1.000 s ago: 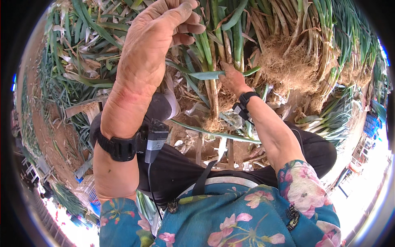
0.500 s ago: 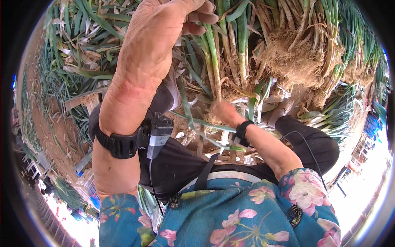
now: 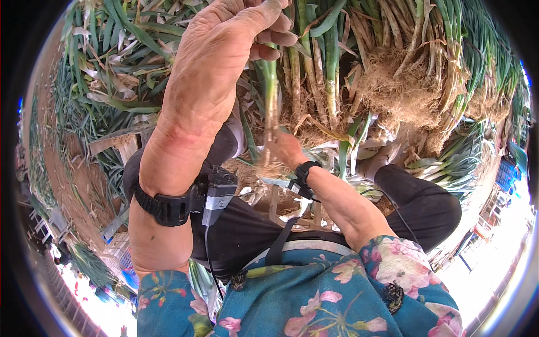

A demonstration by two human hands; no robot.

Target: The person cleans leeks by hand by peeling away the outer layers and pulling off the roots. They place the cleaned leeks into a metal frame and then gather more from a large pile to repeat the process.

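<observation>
Right hand (image 3: 285, 149): was set against the green onion (image 3: 272, 95), just above its blurred roots (image 3: 270, 167); whether it was clamped there could not be told.
Left hand (image 3: 241, 31): was curled by the leafy end (image 3: 270, 68), its grip hidden.
Onion's line: was stretched between both hands, roots pointed lapward, right hand nearer them.

Smooth stalks (image 3: 332, 78), rough fibrous roots (image 3: 401, 87); matt cloth trousers (image 3: 421, 208), ribbed plastic wristband (image 3: 173, 210)
</observation>
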